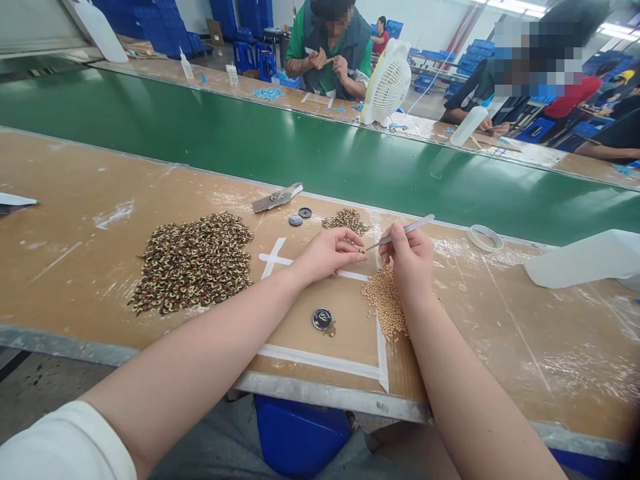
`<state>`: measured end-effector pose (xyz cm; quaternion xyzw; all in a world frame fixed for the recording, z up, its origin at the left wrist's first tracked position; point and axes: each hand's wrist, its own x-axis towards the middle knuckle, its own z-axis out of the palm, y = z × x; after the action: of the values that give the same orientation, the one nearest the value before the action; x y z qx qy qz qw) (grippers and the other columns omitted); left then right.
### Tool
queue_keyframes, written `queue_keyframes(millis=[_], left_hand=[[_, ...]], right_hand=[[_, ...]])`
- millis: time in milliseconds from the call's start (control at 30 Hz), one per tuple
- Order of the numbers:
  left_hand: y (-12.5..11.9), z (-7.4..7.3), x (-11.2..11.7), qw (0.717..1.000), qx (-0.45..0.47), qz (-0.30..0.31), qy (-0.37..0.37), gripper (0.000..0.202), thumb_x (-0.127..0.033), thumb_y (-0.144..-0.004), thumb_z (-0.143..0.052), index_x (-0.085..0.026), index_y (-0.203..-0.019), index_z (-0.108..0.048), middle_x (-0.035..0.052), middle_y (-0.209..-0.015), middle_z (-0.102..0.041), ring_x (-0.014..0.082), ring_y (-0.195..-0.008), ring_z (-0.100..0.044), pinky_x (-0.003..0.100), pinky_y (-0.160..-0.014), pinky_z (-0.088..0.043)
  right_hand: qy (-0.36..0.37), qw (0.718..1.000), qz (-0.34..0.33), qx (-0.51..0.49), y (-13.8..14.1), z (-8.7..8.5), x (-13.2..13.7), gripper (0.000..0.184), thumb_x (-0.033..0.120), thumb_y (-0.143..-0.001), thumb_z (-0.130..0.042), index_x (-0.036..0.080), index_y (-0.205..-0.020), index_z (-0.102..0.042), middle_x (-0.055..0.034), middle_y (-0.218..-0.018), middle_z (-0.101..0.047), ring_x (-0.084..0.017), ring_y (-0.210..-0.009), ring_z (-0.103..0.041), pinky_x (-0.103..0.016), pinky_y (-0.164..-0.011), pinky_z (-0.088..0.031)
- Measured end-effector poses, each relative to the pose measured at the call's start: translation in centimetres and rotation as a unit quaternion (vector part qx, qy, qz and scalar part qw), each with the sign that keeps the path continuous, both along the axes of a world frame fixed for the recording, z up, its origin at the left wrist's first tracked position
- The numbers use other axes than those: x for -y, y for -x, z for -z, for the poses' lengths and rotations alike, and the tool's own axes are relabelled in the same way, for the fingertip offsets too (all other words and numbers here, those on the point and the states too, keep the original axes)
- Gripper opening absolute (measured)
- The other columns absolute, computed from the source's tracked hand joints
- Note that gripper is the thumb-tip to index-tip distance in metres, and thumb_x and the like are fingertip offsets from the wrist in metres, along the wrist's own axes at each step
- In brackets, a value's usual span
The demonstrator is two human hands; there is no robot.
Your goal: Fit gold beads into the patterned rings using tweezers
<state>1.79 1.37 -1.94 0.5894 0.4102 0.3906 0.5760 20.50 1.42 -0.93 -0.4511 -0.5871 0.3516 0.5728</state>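
My left hand (336, 252) is closed in a pinch on a tiny dark piece at its fingertips, too small to make out. In my right hand (411, 257) is a pair of metal tweezers (419, 224), their tips meeting the left fingertips. Under and beside the right hand lies a pile of small beige beads (384, 300). Just beyond the left hand is a small heap of brownish pieces (346, 221). A large pile of dark and cream pieces (195, 263) spreads to the left. Nearer me sits a round black lid (323, 319) with dark liquid in it.
Two small round caps (300, 217) and a scrap of card (277, 198) lie near the green conveyor belt (200, 127). To the right are a tape roll (485, 238) and a white plastic bottle (585, 260). Across the belt, people work beside a fan (387, 83).
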Motion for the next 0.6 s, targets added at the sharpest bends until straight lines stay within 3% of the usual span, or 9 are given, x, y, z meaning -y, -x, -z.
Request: queue_keyframes(millis=[433,600], left_hand=[[0.13,0.27,-0.1,1.0,0.003,0.009,0.0,0.038,-0.039,-0.078,-0.082,-0.02,-0.105,-0.064,0.0066,-0.089,-0.077,0.0111,-0.062,-0.059,0.021,-0.049,-0.039],[0.32,0.04,-0.02,1.0,0.0,0.009,0.003,0.037,-0.038,-0.076,-0.083,-0.021,-0.103,-0.063,0.004,-0.084,-0.075,0.0073,-0.052,-0.049,0.022,-0.048,-0.035]], right_hand=[[-0.002,1.0,-0.018,0.002,0.01,-0.27,0.23,0.038,0.053,-0.098,-0.062,0.022,-0.077,-0.064,0.0002,-0.059,-0.056,-0.012,-0.048,-0.05,-0.029,-0.046,-0.039],[-0.006,1.0,-0.024,0.016,-0.05,-0.3,0.19,0.039,0.054,-0.099,-0.059,0.022,-0.077,-0.063,0.0002,-0.06,-0.056,-0.012,-0.049,-0.05,-0.029,-0.047,-0.04]])
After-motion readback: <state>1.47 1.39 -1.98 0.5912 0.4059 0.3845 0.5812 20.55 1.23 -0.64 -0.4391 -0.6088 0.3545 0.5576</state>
